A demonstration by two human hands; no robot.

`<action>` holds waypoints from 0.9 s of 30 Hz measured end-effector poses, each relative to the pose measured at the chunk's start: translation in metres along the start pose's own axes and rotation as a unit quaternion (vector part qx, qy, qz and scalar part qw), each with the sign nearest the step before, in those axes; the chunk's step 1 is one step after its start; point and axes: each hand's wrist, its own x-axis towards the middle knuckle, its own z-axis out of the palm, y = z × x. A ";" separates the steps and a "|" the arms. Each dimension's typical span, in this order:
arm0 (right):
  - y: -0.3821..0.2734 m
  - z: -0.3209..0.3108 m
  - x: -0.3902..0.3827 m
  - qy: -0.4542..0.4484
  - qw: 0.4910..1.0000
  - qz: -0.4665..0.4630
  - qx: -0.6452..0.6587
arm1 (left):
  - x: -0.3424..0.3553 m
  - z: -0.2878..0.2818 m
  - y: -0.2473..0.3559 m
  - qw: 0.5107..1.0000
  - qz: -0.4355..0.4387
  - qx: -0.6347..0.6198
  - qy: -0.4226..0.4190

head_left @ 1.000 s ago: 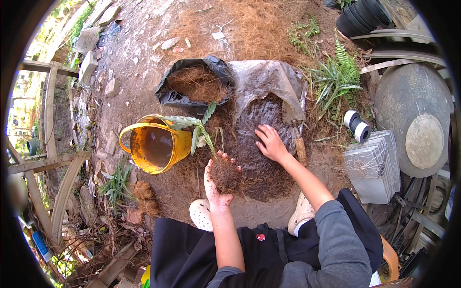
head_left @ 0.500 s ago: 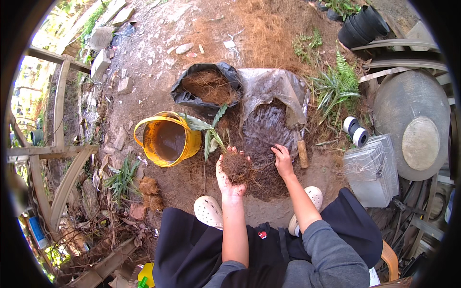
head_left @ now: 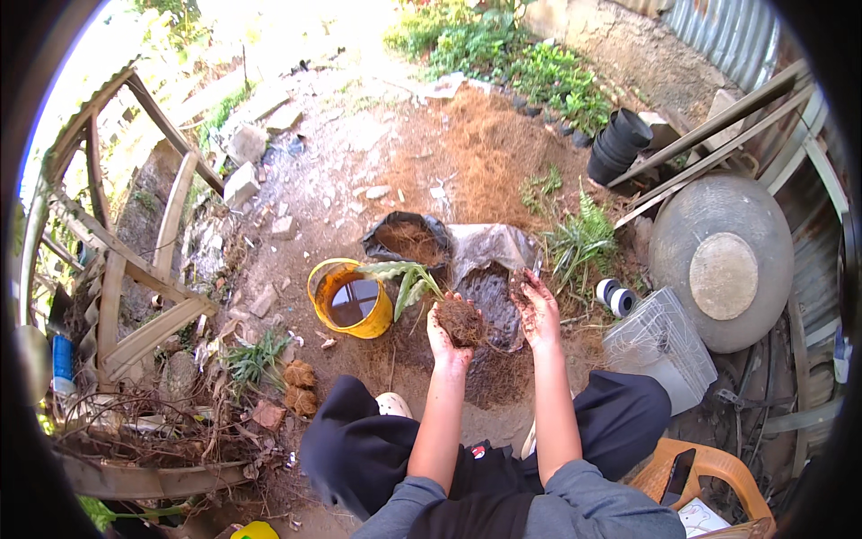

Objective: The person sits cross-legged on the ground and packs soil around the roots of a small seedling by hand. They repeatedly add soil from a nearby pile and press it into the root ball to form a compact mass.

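My left hand (head_left: 444,341) cups the brown, fibrous root ball (head_left: 460,322) of a young plant. Its long, pale green leaves (head_left: 402,273) lean left, over the edge of a yellow bucket (head_left: 381,316) with murky water. My right hand (head_left: 541,316) is raised beside the root ball, apart from it, its dirty fingers curled around what looks like a clump of dark soil (head_left: 518,286). Below both hands, dark soil (head_left: 494,373) lies on and around an opened plastic sack (head_left: 485,242).
A black bag (head_left: 429,225) of brown fibre stands behind the bucket. At right are a wire-bound stack of clear sheets (head_left: 660,350), tape rolls (head_left: 615,296) and a large round grey vessel (head_left: 754,242). Fibre clumps (head_left: 300,388) lie left. An orange chair (head_left: 718,463) holds a phone (head_left: 678,476).
My right hand has risen from the soil and turned up beside the root ball, with dark soil at its fingers. My left hand still holds the plant. The view has tilted up.
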 end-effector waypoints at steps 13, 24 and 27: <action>0.008 0.080 -0.098 -0.178 0.722 -0.357 -0.566 | -0.027 0.003 -0.011 0.983 0.027 0.090 -0.158; -0.023 0.066 -0.114 -0.191 0.684 -0.339 -0.616 | -0.036 0.004 -0.017 0.970 -0.009 0.160 -0.184; -0.023 0.064 -0.114 -0.160 0.696 -0.372 -0.593 | -0.042 0.003 -0.019 0.971 -0.005 0.163 -0.173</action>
